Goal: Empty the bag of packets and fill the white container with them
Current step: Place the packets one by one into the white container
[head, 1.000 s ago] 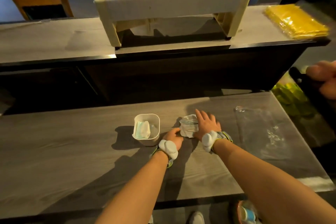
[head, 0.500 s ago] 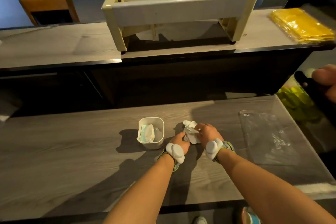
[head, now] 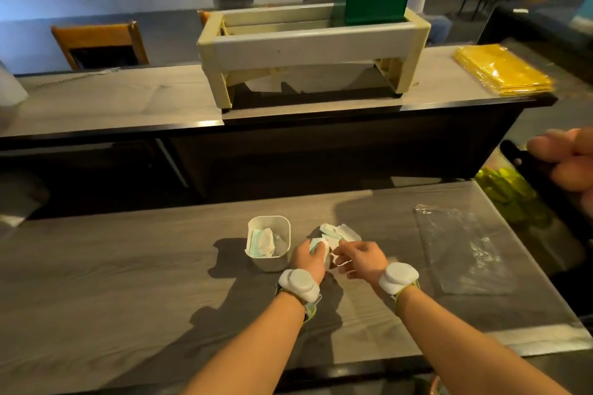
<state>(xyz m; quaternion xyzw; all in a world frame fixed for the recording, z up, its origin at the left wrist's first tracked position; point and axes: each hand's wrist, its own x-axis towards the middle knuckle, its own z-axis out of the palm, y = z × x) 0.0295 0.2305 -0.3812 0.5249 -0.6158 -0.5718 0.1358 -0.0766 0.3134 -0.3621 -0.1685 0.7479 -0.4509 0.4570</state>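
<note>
The packets (head: pixel 340 232) lie heaped on the counter (head: pixel 128 266) just right of the white container (head: pixel 269 242), which already holds some. Both hands work the heap: left hand (head: pixel 309 258) grip closed on a packet, right hand (head: pixel 362 258) seemingly pinching another. The clear bag (head: pixel 462 250) lies flat, well right.

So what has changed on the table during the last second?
The right hand, flat on the white paper packets a second ago, has closed on them. The left hand now grips one too. The white plastic container and clear plastic bag stayed put.
</note>
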